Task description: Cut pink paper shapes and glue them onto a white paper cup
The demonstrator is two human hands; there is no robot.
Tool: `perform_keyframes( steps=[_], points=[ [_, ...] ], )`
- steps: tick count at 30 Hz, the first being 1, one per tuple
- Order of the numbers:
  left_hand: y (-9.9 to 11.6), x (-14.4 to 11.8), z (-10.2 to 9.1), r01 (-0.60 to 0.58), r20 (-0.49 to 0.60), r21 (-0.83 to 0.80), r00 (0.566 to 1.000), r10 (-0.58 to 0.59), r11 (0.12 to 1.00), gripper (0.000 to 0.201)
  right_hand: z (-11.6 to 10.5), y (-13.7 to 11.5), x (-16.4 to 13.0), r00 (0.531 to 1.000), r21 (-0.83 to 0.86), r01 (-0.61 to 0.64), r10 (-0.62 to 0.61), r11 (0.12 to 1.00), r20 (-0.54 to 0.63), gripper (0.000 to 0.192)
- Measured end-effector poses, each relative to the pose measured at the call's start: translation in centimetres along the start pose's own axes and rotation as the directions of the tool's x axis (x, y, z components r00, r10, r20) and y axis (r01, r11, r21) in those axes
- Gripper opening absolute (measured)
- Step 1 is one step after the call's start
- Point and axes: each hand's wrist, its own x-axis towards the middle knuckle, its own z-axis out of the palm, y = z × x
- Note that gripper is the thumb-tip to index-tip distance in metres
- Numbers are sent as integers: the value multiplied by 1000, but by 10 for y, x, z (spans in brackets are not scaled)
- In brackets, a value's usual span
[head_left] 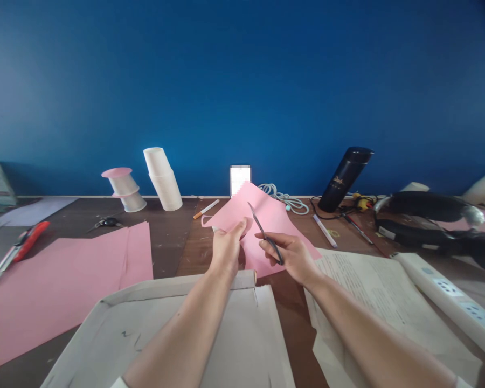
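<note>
The slanted black cylindrical flask (345, 178) by the blue wall carries a small gold mark, too small to read. The printed white paper sheets (367, 285) on the right of the brown wooden worktop (186, 242) show lines of fine text, also illegible.

The left hand (226, 245) pinches the lower left edge of a pink paper sheet (262, 221) between thumb and fingers and holds it up above the worktop, at the middle of the view, tilted so its far corner points toward the wall. The sheet is plain, matte and unprinted, with a thin curled strip hanging off its left edge. The right hand (293, 256) is closed around the handles of slim dark scissors (264, 234), whose blades are slightly parted and lie against the sheet's face, tips pointing up and away.

A larger pink paper sheet (64, 280) lies flat at the left, with a red-handled utility knife (18, 248) just beside it. Stacked white paper cups (162, 178) lean near the wall. A white power strip (448, 293) lies at the right.
</note>
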Motion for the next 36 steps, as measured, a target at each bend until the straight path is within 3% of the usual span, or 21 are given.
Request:
perform_keyframes(
  steps=[9,27,36],
  points=[
    [-2,4,-3,-31,-72,58,997,35,998,30,0,1,0,1000,9,2,-2,1000,3,44],
    [-3,5,-4,-55,-15,43,998,56,998,27,0,1,0,1000,14,12,-12,1000,4,42],
    [0,5,-2,-54,-48,58,997,57,997,28,0,-2,-1,1000,22,5,-5,1000,6,42]
  ],
)
